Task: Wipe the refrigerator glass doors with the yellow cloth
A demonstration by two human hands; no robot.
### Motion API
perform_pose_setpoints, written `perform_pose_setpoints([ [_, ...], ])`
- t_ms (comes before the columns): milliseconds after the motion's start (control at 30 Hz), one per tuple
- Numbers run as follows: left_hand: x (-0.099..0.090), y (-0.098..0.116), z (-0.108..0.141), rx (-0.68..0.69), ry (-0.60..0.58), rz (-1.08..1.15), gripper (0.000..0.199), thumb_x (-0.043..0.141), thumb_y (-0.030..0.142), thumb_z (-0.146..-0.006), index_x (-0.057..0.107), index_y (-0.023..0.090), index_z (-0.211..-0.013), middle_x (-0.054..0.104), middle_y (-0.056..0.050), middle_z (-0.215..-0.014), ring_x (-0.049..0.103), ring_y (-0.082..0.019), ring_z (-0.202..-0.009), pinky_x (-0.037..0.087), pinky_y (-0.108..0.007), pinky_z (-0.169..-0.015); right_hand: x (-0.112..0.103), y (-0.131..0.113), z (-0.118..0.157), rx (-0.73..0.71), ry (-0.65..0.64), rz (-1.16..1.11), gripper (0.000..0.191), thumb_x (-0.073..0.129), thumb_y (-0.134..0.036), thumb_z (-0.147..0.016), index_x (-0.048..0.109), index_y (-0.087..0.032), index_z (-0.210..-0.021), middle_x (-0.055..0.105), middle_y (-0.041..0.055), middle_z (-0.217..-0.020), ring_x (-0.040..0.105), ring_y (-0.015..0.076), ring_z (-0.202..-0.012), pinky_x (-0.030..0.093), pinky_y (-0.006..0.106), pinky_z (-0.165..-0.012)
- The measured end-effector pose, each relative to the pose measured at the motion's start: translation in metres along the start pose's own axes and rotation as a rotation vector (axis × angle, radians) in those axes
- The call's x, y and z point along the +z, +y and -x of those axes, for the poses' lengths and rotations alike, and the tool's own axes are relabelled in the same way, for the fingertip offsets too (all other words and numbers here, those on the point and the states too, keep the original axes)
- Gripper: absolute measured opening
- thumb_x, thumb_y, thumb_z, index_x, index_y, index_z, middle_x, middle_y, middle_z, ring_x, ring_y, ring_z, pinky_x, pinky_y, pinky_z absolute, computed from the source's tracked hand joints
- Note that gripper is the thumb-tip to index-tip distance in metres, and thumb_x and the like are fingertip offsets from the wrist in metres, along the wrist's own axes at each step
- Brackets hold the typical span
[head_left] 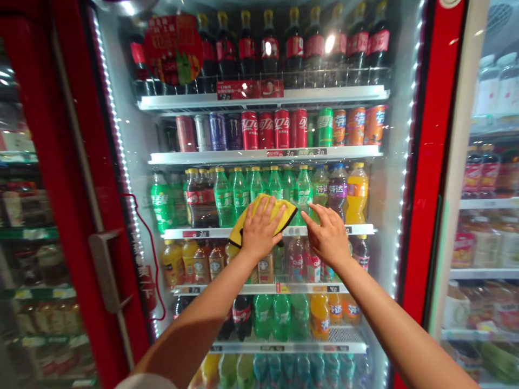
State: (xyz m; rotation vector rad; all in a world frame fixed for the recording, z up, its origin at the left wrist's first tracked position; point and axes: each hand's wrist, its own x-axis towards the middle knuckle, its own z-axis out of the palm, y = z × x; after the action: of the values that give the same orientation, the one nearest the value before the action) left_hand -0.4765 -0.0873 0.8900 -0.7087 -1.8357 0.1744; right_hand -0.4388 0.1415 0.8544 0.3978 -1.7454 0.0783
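Note:
A yellow cloth with a black edge [290, 209] lies flat under my left hand [261, 227], against the glass door in front of the green bottles. The fingers of my left hand are spread over the cloth, pressing it to the glass. To the right of the cloth, my right hand [327, 233] is at the glass with its fingers apart and nothing in it. Behind the glass, green bottles [224, 197] stand on the middle shelf [174, 233].
The cooler has a red frame [430, 135] and a metal handle [106, 270] at the left, with a red cord [152, 243] beside it. Cans [250, 131] and dark bottles [269, 48] fill upper shelves. Another cooler [486, 205] stands at the right.

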Motion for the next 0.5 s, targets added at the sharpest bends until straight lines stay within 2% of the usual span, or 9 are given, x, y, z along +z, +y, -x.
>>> perform_pose_setpoints([
  [67,-0.01,-0.012,-0.016,0.009,-0.018,-0.004,0.087,0.075,0.041,-0.085,0.032,0.032,-0.161,0.025,-0.007,-0.172,0.016,-0.03,-0.16,0.007,-0.054,-0.131,0.0,-0.006,-0.005,-0.013,0.004,-0.009,0.054,0.059,-0.012,-0.085,0.061,-0.026,-0.137,0.057,0.0122,-0.144,0.048,0.0288,-0.134,0.038,0.051,-0.114],
  [167,-0.027,-0.042,-0.033,-0.192,0.068,-0.018,0.077,0.066,0.039,-0.092,0.032,0.03,-0.161,0.022,-0.006,-0.172,0.014,-0.029,-0.16,0.01,-0.054,-0.131,0.0,-0.014,-0.011,-0.017,-0.001,-0.023,0.052,0.058,-0.011,-0.085,0.063,-0.024,-0.135,0.058,0.014,-0.142,0.048,0.0295,-0.132,0.039,0.051,-0.113],
  [233,-0.032,-0.057,-0.03,-0.362,0.156,-0.024,0.074,0.059,0.037,-0.095,0.028,0.029,-0.163,0.021,-0.007,-0.173,0.011,-0.03,-0.161,0.011,-0.056,-0.13,0.0,-0.018,-0.01,-0.019,-0.005,-0.032,0.052,0.057,-0.011,-0.086,0.062,-0.023,-0.137,0.058,0.0148,-0.142,0.048,0.0301,-0.132,0.041,0.051,-0.111],
  [300,-0.03,-0.062,-0.015,-0.447,0.202,-0.024,0.077,0.057,0.036,-0.096,0.022,0.028,-0.164,0.019,-0.007,-0.173,0.009,-0.031,-0.161,0.011,-0.059,-0.13,0.001,-0.021,-0.006,-0.022,-0.012,-0.039,0.054,0.056,-0.012,-0.088,0.059,-0.025,-0.141,0.058,0.0144,-0.142,0.049,0.0304,-0.131,0.042,0.051,-0.109],
  [367,-0.025,-0.056,0.004,-0.388,0.163,-0.019,0.081,0.06,0.036,-0.094,0.021,0.027,-0.165,0.018,-0.009,-0.173,0.009,-0.033,-0.16,0.009,-0.06,-0.13,0.002,-0.026,-0.003,-0.023,-0.021,-0.045,0.059,0.055,-0.012,-0.088,0.055,-0.026,-0.145,0.059,0.0138,-0.141,0.05,0.0304,-0.13,0.043,0.051,-0.108],
  [433,-0.02,-0.047,0.015,-0.221,0.06,-0.01,0.085,0.067,0.038,-0.09,0.025,0.027,-0.163,0.02,-0.009,-0.173,0.01,-0.033,-0.16,0.006,-0.059,-0.13,0.004,-0.032,-0.004,-0.023,-0.026,-0.048,0.06,0.055,-0.012,-0.089,0.053,-0.027,-0.147,0.059,0.0136,-0.14,0.05,0.0306,-0.13,0.043,0.052,-0.108],
  [500,-0.021,-0.044,0.015,-0.063,-0.039,0.002,0.086,0.071,0.041,-0.087,0.03,0.029,-0.162,0.021,-0.008,-0.172,0.012,-0.032,-0.16,0.004,-0.057,-0.13,0.005,-0.038,-0.009,-0.031,-0.028,-0.044,0.058,0.055,-0.013,-0.089,0.055,-0.027,-0.146,0.059,0.0136,-0.14,0.05,0.0307,-0.129,0.042,0.051,-0.108],
])
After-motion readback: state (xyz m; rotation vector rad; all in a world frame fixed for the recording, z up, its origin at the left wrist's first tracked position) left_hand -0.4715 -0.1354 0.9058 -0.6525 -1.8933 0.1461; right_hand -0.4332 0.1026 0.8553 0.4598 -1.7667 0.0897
